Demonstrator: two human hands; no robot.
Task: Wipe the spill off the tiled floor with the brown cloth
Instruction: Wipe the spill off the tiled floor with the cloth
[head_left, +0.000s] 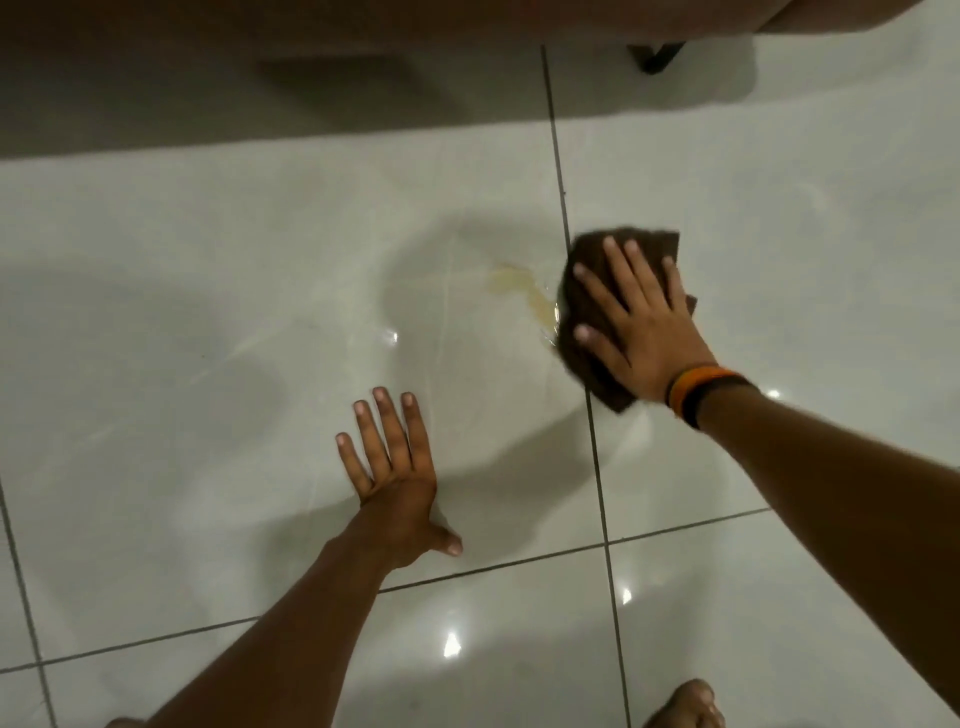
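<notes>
A brown cloth (587, 260) lies crumpled on the glossy white tiled floor (208, 312), across a dark grout line. My right hand (634, 322) presses flat on top of the cloth with fingers spread; an orange and black band circles its wrist. A thin yellowish spill (519, 283) streaks the tile just left of the cloth and touches its left edge. My left hand (395, 478) rests palm down on the bare tile, fingers apart, nearer to me and left of the spill, holding nothing.
A piece of furniture (363, 31) with a dark leg (657, 54) stands along the far side and shades the floor beneath it. A bare foot (685, 706) shows at the bottom right edge. Light spots glint on the tiles.
</notes>
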